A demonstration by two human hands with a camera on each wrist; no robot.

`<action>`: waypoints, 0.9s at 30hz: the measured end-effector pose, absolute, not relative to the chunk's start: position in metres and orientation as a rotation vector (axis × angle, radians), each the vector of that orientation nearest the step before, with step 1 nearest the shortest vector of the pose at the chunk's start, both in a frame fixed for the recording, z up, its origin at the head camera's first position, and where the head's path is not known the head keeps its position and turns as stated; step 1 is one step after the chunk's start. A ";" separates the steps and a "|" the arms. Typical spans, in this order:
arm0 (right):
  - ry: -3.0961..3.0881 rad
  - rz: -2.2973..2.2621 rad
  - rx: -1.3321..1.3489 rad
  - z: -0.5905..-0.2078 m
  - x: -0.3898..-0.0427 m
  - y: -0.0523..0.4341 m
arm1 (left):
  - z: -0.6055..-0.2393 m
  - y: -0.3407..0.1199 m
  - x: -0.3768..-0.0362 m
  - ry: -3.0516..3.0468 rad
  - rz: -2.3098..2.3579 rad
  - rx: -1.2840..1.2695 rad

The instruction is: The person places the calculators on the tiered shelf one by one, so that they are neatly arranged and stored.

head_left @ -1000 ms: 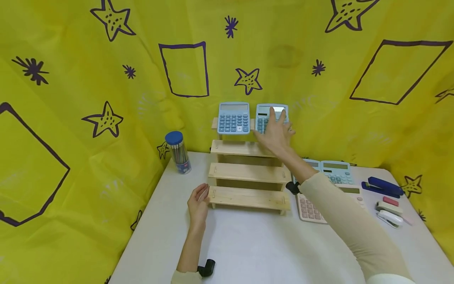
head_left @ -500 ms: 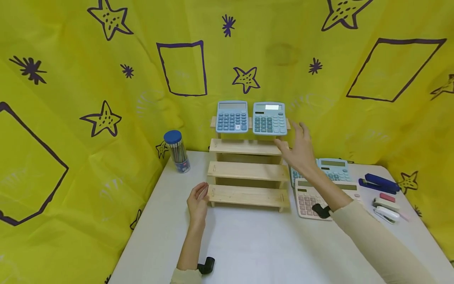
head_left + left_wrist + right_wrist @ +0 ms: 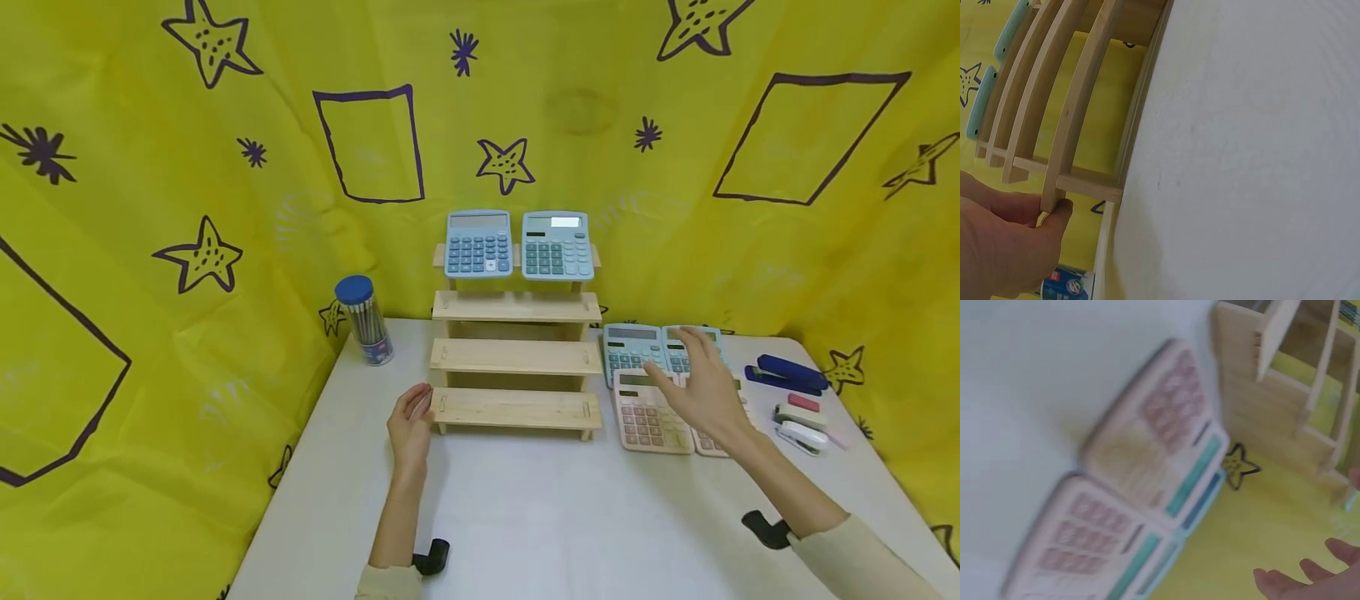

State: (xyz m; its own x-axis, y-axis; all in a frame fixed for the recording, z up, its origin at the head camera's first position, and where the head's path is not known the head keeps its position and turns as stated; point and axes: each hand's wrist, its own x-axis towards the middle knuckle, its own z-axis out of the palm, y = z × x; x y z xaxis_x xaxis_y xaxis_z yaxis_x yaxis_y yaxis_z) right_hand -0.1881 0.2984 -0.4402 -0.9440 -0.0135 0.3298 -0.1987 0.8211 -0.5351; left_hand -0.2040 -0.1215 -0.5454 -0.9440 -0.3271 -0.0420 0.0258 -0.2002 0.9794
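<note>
A wooden stepped shelf (image 3: 516, 357) stands at the back middle of the white table (image 3: 525, 517). Two blue calculators (image 3: 478, 243) (image 3: 557, 245) lean on its top step. My left hand (image 3: 411, 418) rests against the left end of the bottom step, and the thumb (image 3: 1054, 215) presses the plank end (image 3: 1054, 187). My right hand (image 3: 699, 385) hovers open with spread fingers over a cluster of calculators right of the shelf: two blue ones (image 3: 632, 348) behind, a pink one (image 3: 651, 414) in front, another pink one partly hidden. The right wrist view shows the pink calculators (image 3: 1166, 431) blurred.
A clear tube of pencils with a blue cap (image 3: 363, 321) stands left of the shelf. A dark blue stapler (image 3: 787, 373) and a white and pink stapler (image 3: 801, 425) lie at the far right. Yellow patterned cloth hangs behind and at both sides.
My right hand has left the right blue calculator on the top step and come down to the right, over the calculators on the table. The left hand has stayed at the shelf end.
</note>
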 end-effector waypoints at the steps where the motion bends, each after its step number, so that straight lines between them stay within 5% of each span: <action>1: -2.700 0.825 0.158 -0.445 -0.183 0.305 | -0.546 -0.121 -0.204 -1.820 -2.247 0.355; 17: -2.920 0.666 -0.041 -0.523 -0.143 0.385 | -0.544 -0.124 -0.203 -1.823 -2.243 0.346; 27: -3.012 0.706 -0.129 -0.535 -0.144 0.393 | -0.545 -0.125 -0.203 -1.814 -2.258 0.334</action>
State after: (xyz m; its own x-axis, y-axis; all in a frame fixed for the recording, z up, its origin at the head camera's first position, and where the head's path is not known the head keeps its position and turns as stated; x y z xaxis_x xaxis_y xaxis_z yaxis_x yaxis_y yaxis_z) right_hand -0.1444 0.3931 -0.5350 -0.9955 0.0914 0.0254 0.0705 0.8926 -0.4454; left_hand -0.2031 -0.1253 -0.5448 -0.9487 -0.3141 -0.0362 0.0324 -0.2105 0.9771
